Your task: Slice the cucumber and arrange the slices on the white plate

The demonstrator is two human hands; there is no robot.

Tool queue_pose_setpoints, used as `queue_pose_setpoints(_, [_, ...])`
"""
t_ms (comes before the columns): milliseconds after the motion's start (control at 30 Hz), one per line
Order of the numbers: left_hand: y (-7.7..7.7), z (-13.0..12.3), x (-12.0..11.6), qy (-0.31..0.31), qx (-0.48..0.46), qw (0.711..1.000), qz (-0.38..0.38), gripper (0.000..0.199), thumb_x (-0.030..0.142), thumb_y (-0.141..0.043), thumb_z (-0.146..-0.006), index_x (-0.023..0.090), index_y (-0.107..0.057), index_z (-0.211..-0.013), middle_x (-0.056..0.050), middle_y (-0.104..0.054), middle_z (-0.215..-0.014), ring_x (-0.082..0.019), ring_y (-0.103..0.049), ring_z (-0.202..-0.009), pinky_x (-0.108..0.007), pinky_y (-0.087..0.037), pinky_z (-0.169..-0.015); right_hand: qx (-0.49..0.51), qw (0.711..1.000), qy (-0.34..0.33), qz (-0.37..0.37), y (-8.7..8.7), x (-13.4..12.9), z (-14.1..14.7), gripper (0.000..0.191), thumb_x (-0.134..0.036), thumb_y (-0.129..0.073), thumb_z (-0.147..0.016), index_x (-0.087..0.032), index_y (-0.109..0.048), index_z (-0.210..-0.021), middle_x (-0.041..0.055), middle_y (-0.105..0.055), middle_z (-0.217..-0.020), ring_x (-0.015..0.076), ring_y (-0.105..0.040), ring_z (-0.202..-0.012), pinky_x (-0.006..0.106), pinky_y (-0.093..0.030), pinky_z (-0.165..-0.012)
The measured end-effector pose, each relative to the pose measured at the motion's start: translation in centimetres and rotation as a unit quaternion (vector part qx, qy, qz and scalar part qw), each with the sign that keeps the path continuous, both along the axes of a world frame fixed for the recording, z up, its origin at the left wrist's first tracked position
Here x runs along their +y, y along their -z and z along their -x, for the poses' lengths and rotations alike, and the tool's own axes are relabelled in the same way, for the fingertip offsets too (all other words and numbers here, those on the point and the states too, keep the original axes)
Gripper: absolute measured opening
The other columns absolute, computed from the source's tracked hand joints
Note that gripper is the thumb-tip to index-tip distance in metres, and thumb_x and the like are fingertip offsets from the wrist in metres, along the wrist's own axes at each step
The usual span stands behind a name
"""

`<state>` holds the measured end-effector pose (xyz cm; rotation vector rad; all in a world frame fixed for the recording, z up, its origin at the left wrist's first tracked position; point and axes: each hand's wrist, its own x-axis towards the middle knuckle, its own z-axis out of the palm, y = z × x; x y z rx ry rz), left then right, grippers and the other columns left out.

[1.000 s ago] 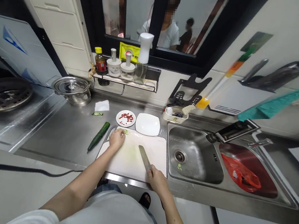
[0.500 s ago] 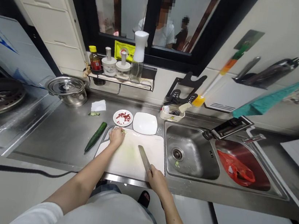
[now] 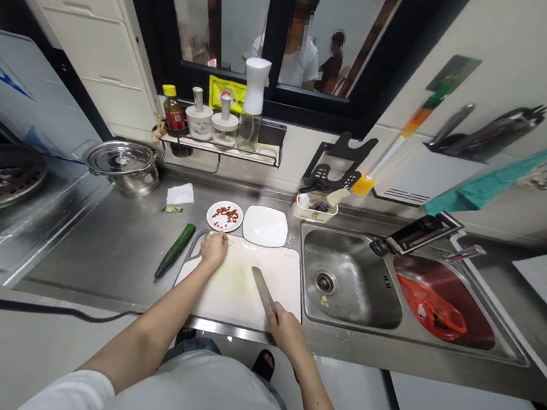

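Note:
My right hand (image 3: 284, 325) is wrapped round the handle of a knife (image 3: 263, 288), whose blade points up and left over the white cutting board (image 3: 271, 262). At the board's upper left corner, my left hand (image 3: 214, 249) is closed over small pale green pieces (image 3: 229, 242), partly hidden by the fingers; what it grips is too small to name. A whole cucumber (image 3: 175, 251) lies on the counter left of the board. Behind the board stand a round plate of chopped red bits (image 3: 223, 224) and a white square plate (image 3: 265, 226).
A lidded steel pot (image 3: 125, 165) stands at the back left, near a white paper (image 3: 181, 193) and green scraps (image 3: 171, 208). The double sink (image 3: 350, 309) is on the right, with a red bag (image 3: 434, 310) inside. Above the counter hangs a condiment shelf (image 3: 260, 156). A person shows in the window.
My left hand has shifted very slightly at the board's upper left corner. The knife and my right hand are almost where they were.

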<state>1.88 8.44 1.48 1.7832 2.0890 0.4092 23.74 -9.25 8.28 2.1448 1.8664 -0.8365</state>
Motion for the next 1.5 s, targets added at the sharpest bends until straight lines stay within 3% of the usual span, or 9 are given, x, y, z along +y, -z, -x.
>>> queue_pose_setpoints(133, [0.0, 0.1, 0.1, -0.004, 0.014, 1.0, 0.022, 0.026, 0.035, -0.057, -0.082, 0.019, -0.068, -0.099, -0.012, -0.067, -0.106, -0.026, -0.057, -0.103, -0.033, -0.04, -0.086, -0.006, 1.0, -0.001, 0.007, -0.2, -0.1, 0.2, 0.025, -0.028, -0.036, -0.097, -0.02, -0.056, -0.109, 0.0074, -0.07, -0.099, 0.0179, -0.063, -0.091, 0.024, -0.031, -0.065])
queue_pose_setpoints(400, [0.0, -0.1, 0.2, 0.027, -0.012, 1.0, 0.002, 0.019, 0.016, -0.051, -0.084, 0.02, -0.067, -0.092, -0.008, -0.068, -0.1, -0.022, -0.056, -0.1, -0.03, -0.04, -0.085, -0.007, 1.0, 0.001, 0.004, -0.4, -0.3, 0.2, 0.027, -0.027, -0.034, -0.098, -0.02, -0.057, -0.11, 0.0078, -0.07, -0.098, 0.0185, -0.064, -0.091, 0.025, -0.03, -0.063])
queue_pose_setpoints(633, [0.0, 0.2, -0.1, 0.034, -0.111, 0.992, 0.044, 0.015, 0.016, -0.057, -0.08, 0.019, -0.065, -0.091, -0.003, -0.068, -0.086, -0.016, -0.06, -0.082, -0.024, -0.042, -0.073, -0.007, 1.0, 0.002, 0.008, -0.5, -0.4, 0.1, 0.026, -0.026, -0.033, -0.097, -0.02, -0.056, -0.109, 0.0079, -0.07, -0.099, 0.0181, -0.064, -0.09, 0.025, -0.03, -0.063])
queue_pose_setpoints(800, [-0.4, 1.3, -0.7, 0.154, -0.192, 0.959, 0.142, 0.023, 0.012, -0.064, -0.069, 0.014, -0.066, -0.092, 0.0, -0.067, -0.08, -0.012, -0.059, -0.071, -0.02, -0.044, -0.065, -0.015, 1.0, -0.006, 0.013, -0.5, -0.4, 0.2, 0.026, -0.027, -0.034, -0.097, -0.021, -0.056, -0.109, 0.0073, -0.07, -0.099, 0.0179, -0.064, -0.088, 0.025, -0.029, -0.062])
queue_pose_setpoints(933, [-1.1, 1.7, -0.7, 0.25, -0.164, 0.933, 0.2, 0.024, 0.011, -0.062, -0.068, 0.014, -0.069, -0.091, -0.001, -0.069, -0.08, -0.013, -0.062, -0.072, -0.019, -0.045, -0.065, -0.016, 1.0, -0.011, 0.002, 0.0, -0.4, 0.3, 0.025, -0.029, -0.033, -0.097, -0.022, -0.056, -0.107, 0.0067, -0.07, -0.098, 0.0176, -0.064, -0.087, 0.024, -0.029, -0.061])
queue_pose_setpoints(1167, [-1.3, 1.1, -0.7, 0.316, -0.083, 0.927, 0.184, 0.023, 0.012, -0.056, -0.073, 0.018, -0.074, -0.086, -0.002, -0.074, -0.084, -0.014, -0.065, -0.078, -0.02, -0.046, -0.071, -0.014, 1.0, -0.025, 0.008, -0.2, -0.6, 1.0, 0.028, -0.029, -0.032, -0.097, -0.022, -0.056, -0.11, 0.0069, -0.069, -0.098, 0.0185, -0.064, -0.088, 0.025, -0.031, -0.061])
queue_pose_setpoints(1333, [-0.9, 1.4, -1.0, 0.27, -0.061, 0.955, 0.109, 0.025, 0.014, -0.054, -0.078, 0.02, -0.072, -0.093, -0.004, -0.073, -0.098, -0.017, -0.064, -0.093, -0.023, -0.045, -0.082, -0.018, 0.999, -0.047, 0.0, 0.0, -0.8, 1.5, 0.028, -0.027, -0.031, -0.097, -0.022, -0.055, -0.111, 0.0075, -0.07, -0.096, 0.0199, -0.065, -0.087, 0.026, -0.033, -0.062])
queue_pose_setpoints(1500, [-0.9, 2.0, -1.9, 0.2, -0.001, 0.971, 0.128, 0.016, 0.019, -0.06, -0.076, 0.021, -0.069, -0.088, -0.004, -0.071, -0.098, -0.019, -0.062, -0.094, -0.026, -0.045, -0.08, -0.023, 0.997, -0.077, -0.011, 0.4, -0.5, 2.5, 0.029, -0.026, -0.031, -0.097, -0.022, -0.054, -0.114, 0.0082, -0.07, -0.095, 0.0199, -0.065, -0.088, 0.026, -0.036, -0.066])
